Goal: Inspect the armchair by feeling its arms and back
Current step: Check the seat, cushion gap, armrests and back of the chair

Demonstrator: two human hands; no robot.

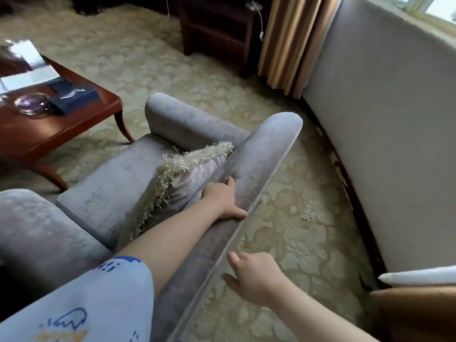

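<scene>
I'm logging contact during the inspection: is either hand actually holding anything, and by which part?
Nothing is gripped. The left hand rests on top of the armchair back; the right hand, fingers spread, is at its rear edge.

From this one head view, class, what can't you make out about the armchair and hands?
All in the head view:
Left hand: fingertips tucked behind the cushion.
Right hand: palm faces away; touch on the armchair back unclear.
Near armrest: cut by the left edge.
</scene>
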